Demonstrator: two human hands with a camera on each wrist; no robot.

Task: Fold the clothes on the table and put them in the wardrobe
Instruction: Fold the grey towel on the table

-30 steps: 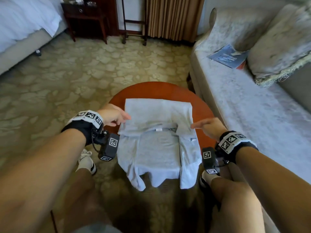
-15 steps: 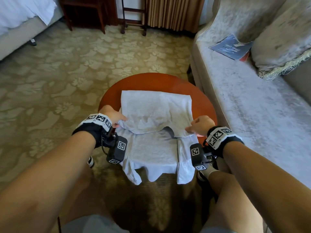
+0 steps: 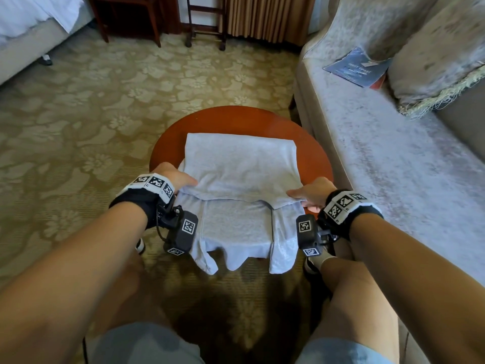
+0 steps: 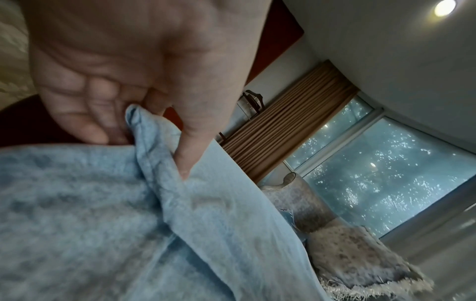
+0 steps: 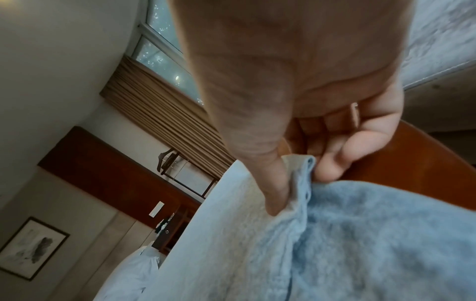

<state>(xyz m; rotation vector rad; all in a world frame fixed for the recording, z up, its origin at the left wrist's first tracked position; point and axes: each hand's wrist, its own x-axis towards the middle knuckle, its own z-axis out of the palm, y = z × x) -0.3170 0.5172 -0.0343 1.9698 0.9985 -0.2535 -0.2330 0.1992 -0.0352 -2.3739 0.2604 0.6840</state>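
A light blue shirt (image 3: pixel 240 166) lies folded over on the round red-brown table (image 3: pixel 236 119), its sleeves and near end hanging off the front edge. My left hand (image 3: pixel 174 177) pinches the left corner of the folded-over layer between thumb and fingers. In the left wrist view the left hand (image 4: pixel 154 130) holds a bunched edge of the shirt (image 4: pixel 144 203). My right hand (image 3: pixel 311 194) pinches the right corner. The right wrist view shows the right hand (image 5: pixel 298 179) with its thumb on top of the shirt (image 5: pixel 335 234) hem and fingers under it.
A grey sofa (image 3: pixel 393 166) runs along the right, close to the table, with a blue booklet (image 3: pixel 357 67) and a cushion (image 3: pixel 435 48) on it. Patterned carpet (image 3: pixel 91 114) spreads left. A bed (image 3: pixel 29 27) is at far left, dark wooden furniture (image 3: pixel 126 14) at the back.
Both hands took hold of the folded layer's corners and drew that edge toward me. It now covers the collar and upper part of the shirt.
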